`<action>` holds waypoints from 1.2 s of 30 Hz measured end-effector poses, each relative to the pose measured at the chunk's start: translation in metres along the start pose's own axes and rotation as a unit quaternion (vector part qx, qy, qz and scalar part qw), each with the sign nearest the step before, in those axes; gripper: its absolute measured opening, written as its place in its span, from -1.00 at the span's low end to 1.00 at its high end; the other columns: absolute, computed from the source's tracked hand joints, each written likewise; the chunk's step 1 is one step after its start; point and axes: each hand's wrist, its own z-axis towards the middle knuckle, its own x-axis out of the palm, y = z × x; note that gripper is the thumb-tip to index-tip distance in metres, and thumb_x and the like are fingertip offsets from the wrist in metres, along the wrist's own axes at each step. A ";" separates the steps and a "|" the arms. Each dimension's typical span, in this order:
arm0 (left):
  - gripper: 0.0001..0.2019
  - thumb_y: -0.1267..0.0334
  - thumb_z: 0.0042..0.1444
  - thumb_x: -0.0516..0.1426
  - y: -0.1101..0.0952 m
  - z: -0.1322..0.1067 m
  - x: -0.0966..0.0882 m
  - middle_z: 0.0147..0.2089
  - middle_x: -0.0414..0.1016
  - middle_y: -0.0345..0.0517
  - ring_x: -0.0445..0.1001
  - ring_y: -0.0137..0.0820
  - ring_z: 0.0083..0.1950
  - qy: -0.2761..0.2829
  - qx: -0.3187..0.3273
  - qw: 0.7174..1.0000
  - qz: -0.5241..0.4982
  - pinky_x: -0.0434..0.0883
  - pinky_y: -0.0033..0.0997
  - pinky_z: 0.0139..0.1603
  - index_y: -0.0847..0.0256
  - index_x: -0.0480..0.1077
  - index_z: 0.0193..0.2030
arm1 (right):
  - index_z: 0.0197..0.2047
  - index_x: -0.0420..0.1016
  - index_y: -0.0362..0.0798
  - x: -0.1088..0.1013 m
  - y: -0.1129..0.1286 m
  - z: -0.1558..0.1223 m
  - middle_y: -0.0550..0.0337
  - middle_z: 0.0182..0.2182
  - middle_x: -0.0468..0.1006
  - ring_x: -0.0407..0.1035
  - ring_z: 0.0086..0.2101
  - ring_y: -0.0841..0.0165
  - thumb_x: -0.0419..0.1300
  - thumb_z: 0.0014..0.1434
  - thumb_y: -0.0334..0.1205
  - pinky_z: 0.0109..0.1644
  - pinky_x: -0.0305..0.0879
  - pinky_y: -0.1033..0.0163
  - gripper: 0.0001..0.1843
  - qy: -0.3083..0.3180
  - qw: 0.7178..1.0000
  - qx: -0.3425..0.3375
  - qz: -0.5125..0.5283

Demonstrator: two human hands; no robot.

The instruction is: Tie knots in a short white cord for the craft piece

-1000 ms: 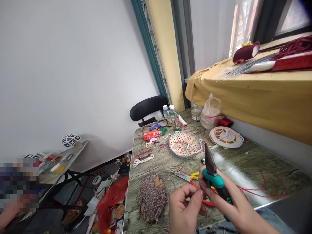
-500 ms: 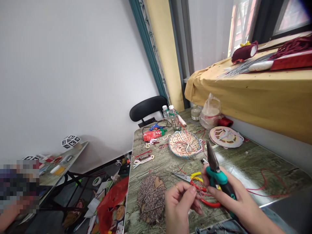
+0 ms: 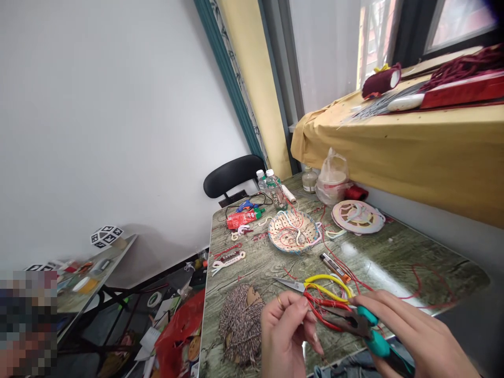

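My left hand [image 3: 285,333] is closed, thumb and forefinger pinched on a thin red cord [image 3: 309,303]. In my right hand [image 3: 421,333] are needle-nose pliers [image 3: 380,341] with teal-and-black handles. Their dark jaws point left toward my left hand, over the red handle of the scissors beneath. The scissors [image 3: 290,284], with one yellow and one red handle, lie on the table just beyond my hands. A box cutter [image 3: 334,268] rests behind them. Left of my left hand sits a ball of brown-and-white yarn [image 3: 242,325] wound on cardboard.
A round woven basket [image 3: 275,239] with cords inside stands mid-table [image 3: 252,268]. Behind it are a red glue bottle [image 3: 241,218], water bottles [image 3: 277,194] and a bagged container [image 3: 333,184]. A round cardboard piece [image 3: 358,216] lies right. Another person's blurred arm shows lower left.
The pliers have swung from upright to pointing left, jaws now near my left hand. My right hand has moved right and lower, uncovering the box cutter. The view has shifted slightly.
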 end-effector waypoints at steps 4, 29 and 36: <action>-0.71 0.18 -0.30 0.42 0.002 -0.001 -0.001 -0.73 0.34 -0.24 0.18 -0.65 -0.75 0.005 0.002 1.000 -0.010 0.27 -0.70 -0.80 0.33 0.47 -0.68 | 0.09 0.33 -0.11 -0.002 0.001 0.002 -0.08 -0.10 0.54 0.49 -0.16 0.09 0.04 0.05 -0.41 -0.18 0.41 0.04 -0.51 -0.011 1.000 -0.005 -0.029; -0.73 0.17 0.03 0.24 -0.009 -0.008 -0.006 -0.65 0.34 -0.26 0.32 -0.50 -0.58 -0.003 0.146 0.958 0.246 0.29 -0.54 -0.52 0.25 0.40 -0.59 | 0.09 0.31 -0.03 -0.015 0.001 0.008 -0.01 -0.19 0.61 0.55 -0.24 0.14 0.05 0.10 -0.42 -0.26 0.46 0.14 -0.54 0.000 0.999 -0.036 -0.028; -0.75 0.41 0.20 0.04 -0.022 -0.010 -0.011 -0.54 0.29 -0.24 0.26 -0.46 -0.46 0.095 0.342 0.795 0.491 0.18 -0.46 -0.38 0.22 0.34 -0.52 | 0.08 0.38 0.05 -0.023 -0.010 0.002 0.04 -0.16 0.62 0.56 -0.24 0.13 0.09 0.08 -0.36 -0.27 0.54 0.15 -0.53 0.018 0.997 -0.040 -0.065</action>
